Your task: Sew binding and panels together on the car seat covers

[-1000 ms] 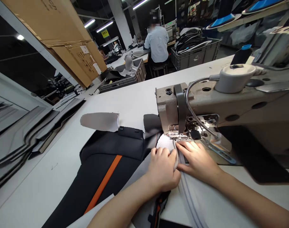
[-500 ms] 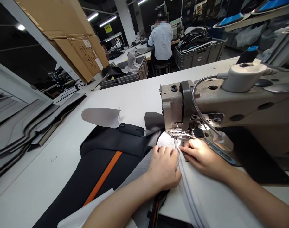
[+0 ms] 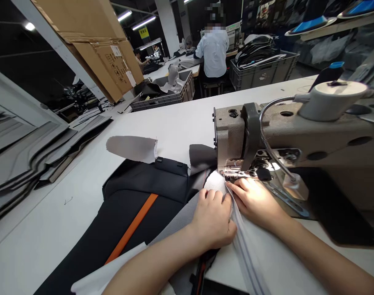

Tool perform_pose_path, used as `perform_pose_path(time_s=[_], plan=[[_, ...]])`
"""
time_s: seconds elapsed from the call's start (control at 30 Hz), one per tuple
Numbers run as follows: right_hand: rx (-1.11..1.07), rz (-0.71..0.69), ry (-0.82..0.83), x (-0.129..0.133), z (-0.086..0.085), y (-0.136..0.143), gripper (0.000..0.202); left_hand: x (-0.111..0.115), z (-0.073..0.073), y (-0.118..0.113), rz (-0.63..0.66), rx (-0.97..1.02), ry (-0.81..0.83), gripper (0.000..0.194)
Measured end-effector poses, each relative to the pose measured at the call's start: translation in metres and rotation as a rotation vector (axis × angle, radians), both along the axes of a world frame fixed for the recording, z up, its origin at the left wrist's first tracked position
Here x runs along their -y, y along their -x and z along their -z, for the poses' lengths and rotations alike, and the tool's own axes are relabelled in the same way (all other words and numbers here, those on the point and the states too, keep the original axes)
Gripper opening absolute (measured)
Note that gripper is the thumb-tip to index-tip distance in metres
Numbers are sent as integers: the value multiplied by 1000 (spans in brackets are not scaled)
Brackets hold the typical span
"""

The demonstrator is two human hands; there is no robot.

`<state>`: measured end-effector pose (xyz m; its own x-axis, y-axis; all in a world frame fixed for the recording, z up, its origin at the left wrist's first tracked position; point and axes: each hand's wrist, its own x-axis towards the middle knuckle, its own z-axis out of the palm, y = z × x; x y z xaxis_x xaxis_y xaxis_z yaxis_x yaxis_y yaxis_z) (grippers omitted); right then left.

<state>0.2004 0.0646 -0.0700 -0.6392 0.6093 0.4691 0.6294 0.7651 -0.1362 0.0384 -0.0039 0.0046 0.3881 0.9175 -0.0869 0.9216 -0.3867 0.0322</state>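
Gripping mesh [image 3: 187, 213] edge in L hand [image 3: 213, 221] & steadying strip [image 3: 244, 248] w/ R hand [image 3: 251, 198] (pinch or press, can't tell) right at machine [image 3: 316, 137], prob. mid-seam w/ long strip tail left.

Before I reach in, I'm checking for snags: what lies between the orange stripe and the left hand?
From the orange stripe, the head view shows black cloth, then grey cloth under the left hand.
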Motion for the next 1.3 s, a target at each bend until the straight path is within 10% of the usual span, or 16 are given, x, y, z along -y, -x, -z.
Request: perform_pose_path(time_s=[0.7, 0.93, 1.3], plan=[[-133, -76, 108, 16, 5, -4, 34, 1, 13, -1, 22, -79, -202, 52], [-98, -86, 214, 19, 0, -8, 40, 81, -3, 1, -63, -207, 209, 81], [-90, 85, 166, 22, -2, -12, 42, 40, -38, 16, -322, -28, 596, 90]])
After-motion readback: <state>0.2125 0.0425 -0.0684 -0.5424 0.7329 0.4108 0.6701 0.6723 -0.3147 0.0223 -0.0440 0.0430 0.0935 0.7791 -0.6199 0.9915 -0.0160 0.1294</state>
